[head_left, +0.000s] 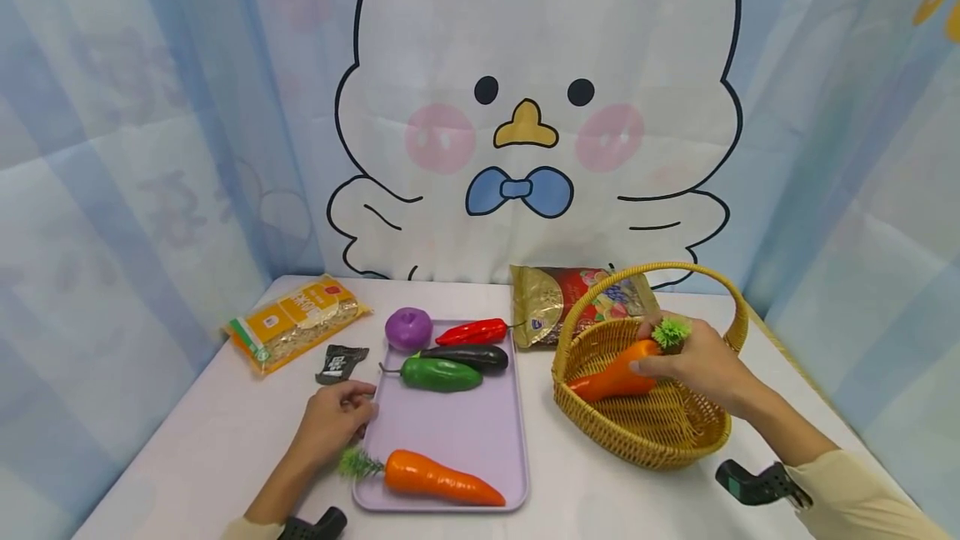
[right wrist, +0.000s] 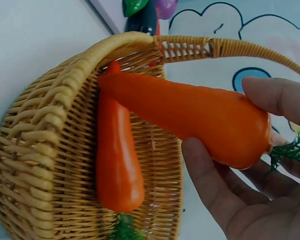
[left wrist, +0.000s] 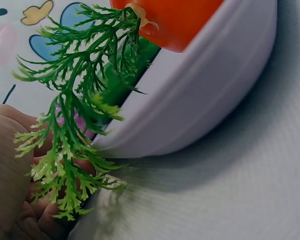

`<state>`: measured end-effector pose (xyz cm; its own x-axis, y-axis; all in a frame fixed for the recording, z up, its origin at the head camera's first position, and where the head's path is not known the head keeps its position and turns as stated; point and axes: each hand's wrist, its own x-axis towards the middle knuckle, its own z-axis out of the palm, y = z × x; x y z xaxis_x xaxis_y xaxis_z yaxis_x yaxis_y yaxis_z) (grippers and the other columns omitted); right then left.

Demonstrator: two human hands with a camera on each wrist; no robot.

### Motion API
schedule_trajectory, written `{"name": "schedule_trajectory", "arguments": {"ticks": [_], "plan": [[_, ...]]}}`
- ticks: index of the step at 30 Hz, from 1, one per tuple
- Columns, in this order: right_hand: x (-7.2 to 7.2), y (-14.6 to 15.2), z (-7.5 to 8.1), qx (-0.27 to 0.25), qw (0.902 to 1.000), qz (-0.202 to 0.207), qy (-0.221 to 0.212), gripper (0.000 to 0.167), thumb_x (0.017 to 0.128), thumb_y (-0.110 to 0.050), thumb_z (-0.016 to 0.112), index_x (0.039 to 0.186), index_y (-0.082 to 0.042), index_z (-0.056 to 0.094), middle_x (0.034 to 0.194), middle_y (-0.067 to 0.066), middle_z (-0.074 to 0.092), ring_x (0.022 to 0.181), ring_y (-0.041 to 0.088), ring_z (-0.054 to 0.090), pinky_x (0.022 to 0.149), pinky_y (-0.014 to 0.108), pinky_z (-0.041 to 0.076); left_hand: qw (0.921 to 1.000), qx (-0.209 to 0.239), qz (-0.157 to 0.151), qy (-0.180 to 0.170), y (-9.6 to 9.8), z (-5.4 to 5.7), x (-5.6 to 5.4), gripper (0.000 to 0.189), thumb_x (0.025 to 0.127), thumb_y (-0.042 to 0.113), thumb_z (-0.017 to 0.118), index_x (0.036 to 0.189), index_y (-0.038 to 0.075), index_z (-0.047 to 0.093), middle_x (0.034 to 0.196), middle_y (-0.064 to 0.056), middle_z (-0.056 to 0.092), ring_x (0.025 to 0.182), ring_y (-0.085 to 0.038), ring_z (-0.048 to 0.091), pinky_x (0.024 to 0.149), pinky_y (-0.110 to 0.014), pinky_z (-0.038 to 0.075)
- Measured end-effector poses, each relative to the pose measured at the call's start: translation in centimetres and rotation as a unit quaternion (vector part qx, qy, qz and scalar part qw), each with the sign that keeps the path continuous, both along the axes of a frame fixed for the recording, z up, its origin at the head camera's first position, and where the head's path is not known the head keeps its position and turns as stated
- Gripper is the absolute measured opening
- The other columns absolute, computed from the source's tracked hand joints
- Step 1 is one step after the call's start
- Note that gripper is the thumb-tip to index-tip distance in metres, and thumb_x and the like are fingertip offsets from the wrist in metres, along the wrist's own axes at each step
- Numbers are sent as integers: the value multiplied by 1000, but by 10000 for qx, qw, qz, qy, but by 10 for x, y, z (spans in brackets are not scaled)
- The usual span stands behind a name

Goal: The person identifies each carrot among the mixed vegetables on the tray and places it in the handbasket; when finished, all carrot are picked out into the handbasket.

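Note:
My right hand point(head_left: 693, 361) pinches a toy carrot point(right wrist: 190, 110) near its leafy top, between thumb and fingers. This carrot slants over the wicker basket point(head_left: 652, 448), its tip at the basket's wall. Beneath it another carrot point(right wrist: 119, 165) lies inside the basket. My left hand point(head_left: 337, 419) rests on the table with fingers loosely bent, fingertips at the left rim of the lilac tray point(head_left: 450, 432). Across the tray's near end lies a third carrot point(head_left: 442, 477), its green leaves point(left wrist: 75, 125) hanging over the rim and partly covering my left fingers in the left wrist view.
On the tray's far half lie a green pepper point(head_left: 441, 374), an eggplant point(head_left: 480, 357), a red chili point(head_left: 472, 332) and a purple onion point(head_left: 408, 329). A yellow grain bag point(head_left: 296, 322) and small black packet point(head_left: 341, 363) lie left; a gold-red bag point(head_left: 543, 307) lies behind the basket.

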<state>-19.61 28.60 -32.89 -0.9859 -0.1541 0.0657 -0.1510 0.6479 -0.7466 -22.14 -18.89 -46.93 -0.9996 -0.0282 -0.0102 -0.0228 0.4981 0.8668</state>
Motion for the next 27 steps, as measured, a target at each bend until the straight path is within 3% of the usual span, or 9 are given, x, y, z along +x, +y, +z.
{"name": "schedule_trajectory", "arguments": {"ticks": [7,10,14,20,24,27], "plan": [[-3,9,-13,-510,9983,1,-286,42,88,-19,78,117,2,57,109,19,62,88,27,65,76,36,62,10000,5,7,9,1,0,0,33,87,8,67,119,-1,69,82,-5,64,61,-17,58,54,-27,52],[-5,14,-16,-466,9985,9,-275,42,88,-18,78,119,4,59,110,20,63,89,28,66,75,34,61,10000,-10,19,22,1,0,0,33,87,8,67,119,-1,69,81,-5,64,61,-17,58,54,-27,52],[-6,20,-20,272,9994,-165,-113,42,85,-21,80,117,1,65,109,16,65,88,25,61,71,30,58,10000,-19,17,33,1,0,-1,33,88,8,67,119,-1,69,81,-5,64,61,-17,58,54,-27,52],[-9,23,-25,1445,9890,-291,118,38,80,-27,84,110,-7,70,110,15,66,93,29,55,74,36,51,10000,-43,22,57,0,0,-1,33,87,8,67,119,-1,69,81,-5,64,61,-17,58,54,-27,51],[-12,23,-31,1775,9836,-175,259,35,78,-22,87,106,-7,72,106,13,67,92,29,55,77,41,52,10000,-39,34,63,0,0,-1,33,87,8,68,119,-1,69,81,-5,64,60,-17,58,54,-26,51],[-13,24,-37,1820,9832,-73,125,37,77,-17,88,108,-4,72,105,11,67,91,27,56,79,42,55,10000,-2,33,59,1,0,-1,33,86,8,68,118,-1,69,80,-5,64,60,-17,58,53,-26,51]]}}
